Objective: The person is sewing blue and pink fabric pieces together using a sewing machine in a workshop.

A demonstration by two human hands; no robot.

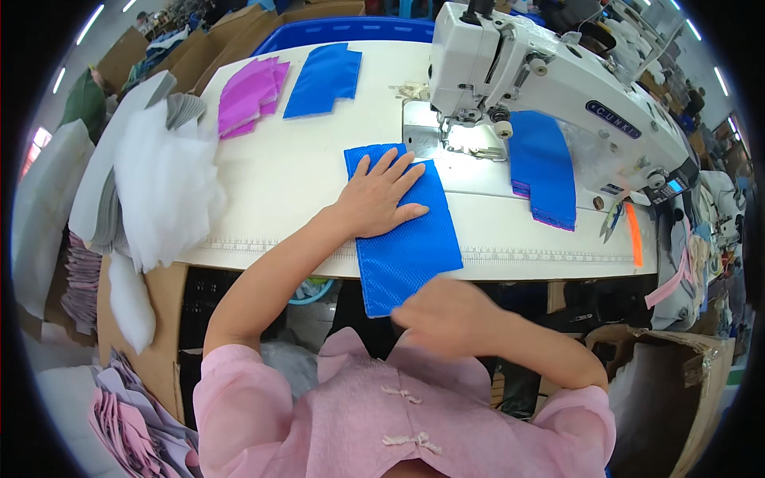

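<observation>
A blue textured fabric panel (406, 263) lies on the white sewing table, its near end hanging over the front edge. My left hand (374, 195) rests flat on its upper part, fingers spread. Beside the panel's lower right corner is my right hand (450, 319), curled closed and blurred by motion. Whether it grips the fabric or something small is hidden. The white sewing machine (470, 72) stands just beyond, its presser foot and metal plate (422, 131) to the right of the panel's far end.
Purple cut pieces (251, 95) and a blue cut piece (325, 80) lie at the back left. More blue pieces (542, 171) sit under the machine arm, near scissors (611, 221) and an orange strip (634, 235). White padding (163, 179) hangs over the left edge; a cardboard box (701, 398) stands right.
</observation>
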